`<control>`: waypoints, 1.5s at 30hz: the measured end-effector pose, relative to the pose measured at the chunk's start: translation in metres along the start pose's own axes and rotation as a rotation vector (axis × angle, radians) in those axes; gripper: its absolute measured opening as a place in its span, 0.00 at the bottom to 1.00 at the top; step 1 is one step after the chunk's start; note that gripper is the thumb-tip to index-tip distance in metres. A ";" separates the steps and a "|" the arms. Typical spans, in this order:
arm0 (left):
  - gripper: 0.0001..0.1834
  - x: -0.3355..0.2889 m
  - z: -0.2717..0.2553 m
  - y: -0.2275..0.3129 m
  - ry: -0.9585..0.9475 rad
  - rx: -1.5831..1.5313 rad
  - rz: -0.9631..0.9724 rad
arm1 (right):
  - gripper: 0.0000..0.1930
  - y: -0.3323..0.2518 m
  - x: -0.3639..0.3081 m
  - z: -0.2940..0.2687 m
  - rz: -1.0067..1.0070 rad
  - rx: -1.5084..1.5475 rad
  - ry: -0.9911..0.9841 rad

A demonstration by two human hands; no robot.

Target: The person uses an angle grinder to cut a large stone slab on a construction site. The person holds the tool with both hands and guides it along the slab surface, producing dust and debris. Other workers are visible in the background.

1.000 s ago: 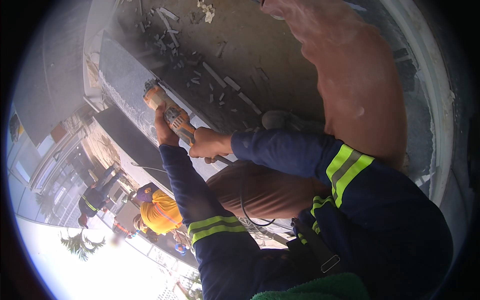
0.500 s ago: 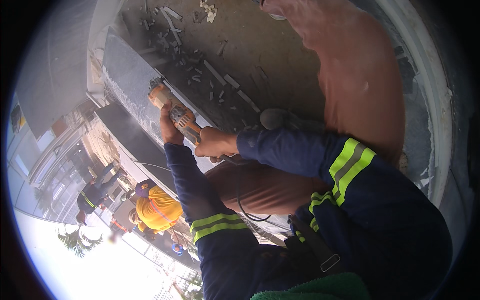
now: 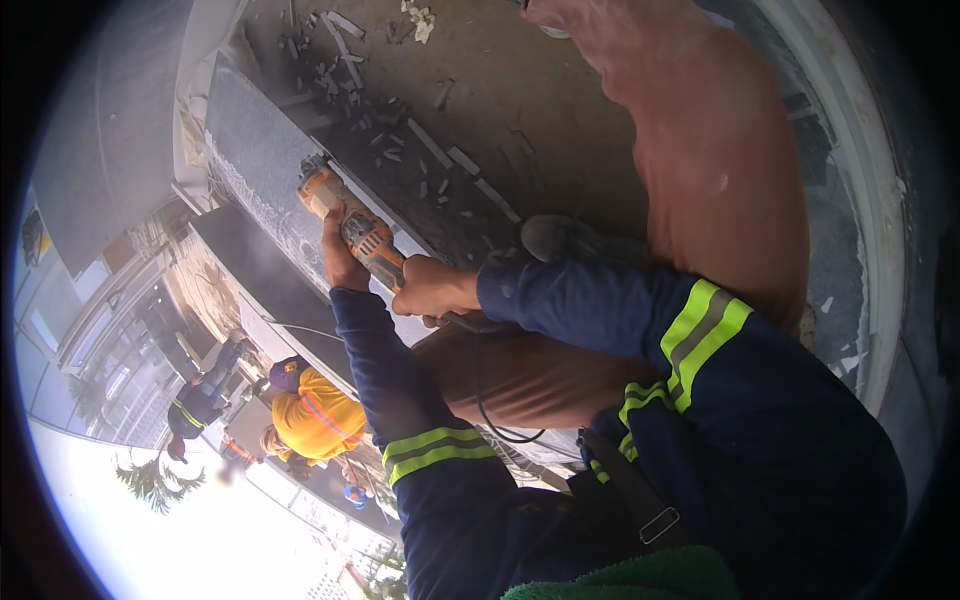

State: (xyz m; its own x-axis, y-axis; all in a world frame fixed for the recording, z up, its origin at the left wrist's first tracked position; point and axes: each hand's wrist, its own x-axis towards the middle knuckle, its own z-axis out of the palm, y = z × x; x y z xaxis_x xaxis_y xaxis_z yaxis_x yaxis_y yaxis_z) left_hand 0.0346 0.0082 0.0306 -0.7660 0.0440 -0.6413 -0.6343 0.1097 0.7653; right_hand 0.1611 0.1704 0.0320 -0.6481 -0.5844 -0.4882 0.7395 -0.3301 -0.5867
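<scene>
Well to the left of the orange-and-grey grinder (image 3: 370,243), a co-worker in dark clothing (image 3: 193,405) bent forward; dust drifting that way could have reached them. Nearer, beyond the grinder's upper-left end, stretched a grey slab (image 3: 250,125) with a powdery, whitish surface. The grinder lay over this slab, its head pointing to the upper left; whether its disc touched could not be told. If the disc had caught the slab's edge, the tool might have kicked back. Below and left of the grinder, a co-worker in yellow (image 3: 318,412) stooped, possibly in reach of flying chips.

The bare left hand (image 3: 337,246) was wrapped around the grinder's front body, close behind the head; a slip forward there could have brought fingers to the disc. The bare right hand (image 3: 430,286) gripped the rear handle; whether it pressed a switch could not be seen. To the right of the grinder lay loose pale strips (image 3: 429,146), which could have rolled underfoot. Below right, the dark cord (image 3: 477,380) hung against the reddish-brown trousers (image 3: 720,180); a snag on the leg could have jerked the tool. Farther right of the grinder, a dusty shoe (image 3: 550,238) stood near the scraps.
</scene>
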 end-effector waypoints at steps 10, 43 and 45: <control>0.22 0.008 -0.003 0.000 0.016 0.036 0.010 | 0.11 -0.003 0.005 -0.003 0.003 0.026 -0.023; 0.25 -0.003 -0.004 -0.003 -0.031 0.013 -0.009 | 0.12 0.008 0.003 0.005 0.009 0.007 0.003; 0.25 -0.002 -0.005 -0.004 -0.035 0.008 -0.013 | 0.13 0.008 0.002 0.005 0.006 0.004 -0.002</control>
State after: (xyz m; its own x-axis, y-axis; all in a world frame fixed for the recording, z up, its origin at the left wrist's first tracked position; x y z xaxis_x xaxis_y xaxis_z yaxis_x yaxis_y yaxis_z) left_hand 0.0383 0.0025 0.0297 -0.7533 0.0773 -0.6531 -0.6435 0.1187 0.7562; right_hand 0.1666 0.1628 0.0293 -0.6436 -0.5879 -0.4901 0.7440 -0.3301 -0.5810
